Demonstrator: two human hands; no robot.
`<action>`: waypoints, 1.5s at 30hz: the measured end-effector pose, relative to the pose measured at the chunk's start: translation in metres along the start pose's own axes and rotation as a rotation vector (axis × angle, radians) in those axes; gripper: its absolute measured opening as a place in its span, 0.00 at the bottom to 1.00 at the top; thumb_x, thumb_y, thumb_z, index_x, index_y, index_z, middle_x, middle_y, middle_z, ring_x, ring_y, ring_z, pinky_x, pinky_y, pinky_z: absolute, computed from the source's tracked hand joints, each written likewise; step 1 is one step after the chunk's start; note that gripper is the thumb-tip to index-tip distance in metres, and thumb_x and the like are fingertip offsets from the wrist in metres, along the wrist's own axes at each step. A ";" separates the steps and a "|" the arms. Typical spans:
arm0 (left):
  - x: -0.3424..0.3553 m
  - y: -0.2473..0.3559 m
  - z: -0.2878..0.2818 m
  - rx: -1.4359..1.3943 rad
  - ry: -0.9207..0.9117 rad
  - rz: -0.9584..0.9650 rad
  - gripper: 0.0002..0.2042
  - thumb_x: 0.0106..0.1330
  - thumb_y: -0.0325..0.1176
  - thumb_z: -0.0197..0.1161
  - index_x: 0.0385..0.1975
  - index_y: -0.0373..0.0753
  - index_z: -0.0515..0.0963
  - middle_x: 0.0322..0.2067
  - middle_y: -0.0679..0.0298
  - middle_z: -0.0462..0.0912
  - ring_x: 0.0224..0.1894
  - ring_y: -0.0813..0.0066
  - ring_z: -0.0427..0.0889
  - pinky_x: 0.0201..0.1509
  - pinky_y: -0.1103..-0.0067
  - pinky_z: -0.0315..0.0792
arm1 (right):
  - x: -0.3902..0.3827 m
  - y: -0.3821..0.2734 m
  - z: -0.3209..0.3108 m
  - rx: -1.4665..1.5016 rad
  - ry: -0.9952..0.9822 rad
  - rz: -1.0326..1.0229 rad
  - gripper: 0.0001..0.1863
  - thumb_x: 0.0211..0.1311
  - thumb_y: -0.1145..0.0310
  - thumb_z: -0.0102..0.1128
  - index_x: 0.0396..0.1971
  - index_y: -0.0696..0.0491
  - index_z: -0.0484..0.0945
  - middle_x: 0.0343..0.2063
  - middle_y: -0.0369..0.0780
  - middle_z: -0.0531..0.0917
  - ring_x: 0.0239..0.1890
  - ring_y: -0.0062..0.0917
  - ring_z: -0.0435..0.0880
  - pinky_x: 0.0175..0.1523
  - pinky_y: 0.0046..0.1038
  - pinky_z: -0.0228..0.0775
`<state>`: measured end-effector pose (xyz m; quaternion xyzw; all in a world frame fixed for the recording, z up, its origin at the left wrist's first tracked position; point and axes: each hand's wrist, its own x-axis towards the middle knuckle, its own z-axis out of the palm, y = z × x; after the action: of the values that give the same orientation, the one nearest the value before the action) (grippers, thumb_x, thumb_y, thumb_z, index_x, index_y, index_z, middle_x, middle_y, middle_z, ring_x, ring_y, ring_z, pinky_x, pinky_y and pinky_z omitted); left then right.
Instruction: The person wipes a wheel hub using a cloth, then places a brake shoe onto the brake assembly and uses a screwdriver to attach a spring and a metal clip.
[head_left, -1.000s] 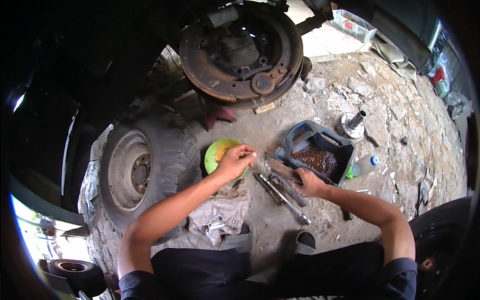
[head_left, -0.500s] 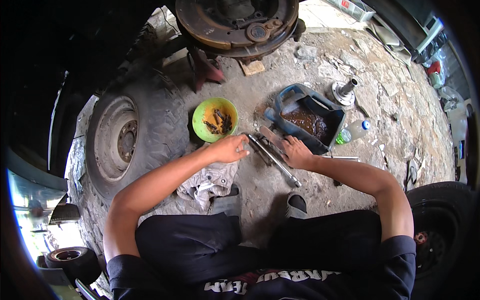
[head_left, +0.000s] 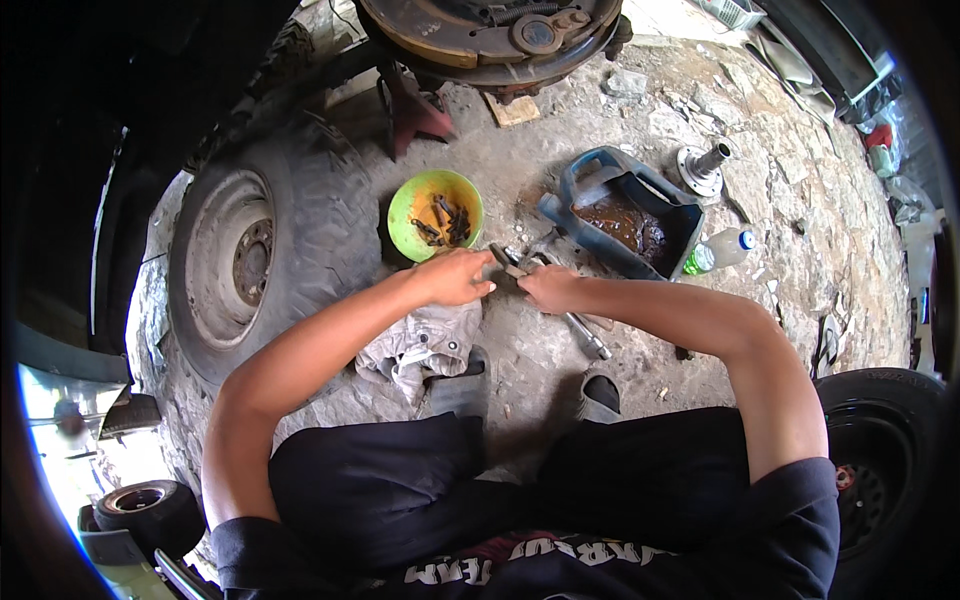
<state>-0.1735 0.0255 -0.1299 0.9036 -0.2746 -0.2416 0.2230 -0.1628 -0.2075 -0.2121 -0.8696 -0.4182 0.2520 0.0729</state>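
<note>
My right hand (head_left: 548, 288) is closed around a dark, narrow tool (head_left: 509, 264) whose exact kind is unclear. Facing it, my left hand (head_left: 460, 277) has its fingers curled together near the tool's tip. Whether something small sits in those fingers I cannot make out. Just beyond the left hand is a green bowl (head_left: 404, 215) with an orange-stained inside, holding several dark bolt-like parts (head_left: 444, 221). A shiny metal bar (head_left: 588, 336) lies on the ground, partly hidden under my right hand and forearm.
A cut-open blue jug (head_left: 590, 217) with dark brown sludge stands right of centre, beside a plastic bottle (head_left: 724, 250) and a flanged metal shaft (head_left: 702, 170). A big wheel (head_left: 240, 270) is at left, a grey cloth (head_left: 420, 345) near my foot, a brake assembly (head_left: 490, 45) ahead.
My right hand has moved left off the ground beside the jug, bringing the dark narrow tool close to my left hand. The left hand has shifted slightly nearer me. The view has tilted a little.
</note>
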 end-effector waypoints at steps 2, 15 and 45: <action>-0.002 -0.005 -0.002 0.022 -0.002 0.012 0.21 0.64 0.40 0.63 0.52 0.34 0.72 0.37 0.52 0.82 0.45 0.52 0.81 0.51 0.64 0.73 | 0.005 -0.003 -0.010 0.011 -0.078 -0.033 0.14 0.57 0.67 0.58 0.39 0.59 0.81 0.39 0.54 0.83 0.41 0.47 0.86 0.45 0.44 0.80; -0.003 -0.026 -0.005 0.051 -0.006 -0.004 0.21 0.64 0.40 0.63 0.52 0.34 0.73 0.35 0.54 0.80 0.43 0.52 0.80 0.49 0.64 0.73 | 0.018 0.000 -0.023 -0.136 -0.096 0.032 0.14 0.51 0.73 0.62 0.39 0.61 0.84 0.38 0.50 0.85 0.41 0.44 0.87 0.42 0.41 0.81; 0.022 0.028 -0.123 -0.058 0.368 0.061 0.16 0.65 0.40 0.64 0.47 0.36 0.80 0.41 0.52 0.85 0.46 0.62 0.84 0.51 0.71 0.75 | -0.031 -0.022 -0.076 0.226 0.169 0.363 0.32 0.59 0.48 0.58 0.47 0.65 0.74 0.42 0.58 0.80 0.46 0.50 0.83 0.49 0.45 0.77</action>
<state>-0.0993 0.0242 -0.0251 0.9170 -0.2491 -0.0733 0.3027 -0.1567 -0.2111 -0.1277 -0.9349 -0.2164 0.2327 0.1580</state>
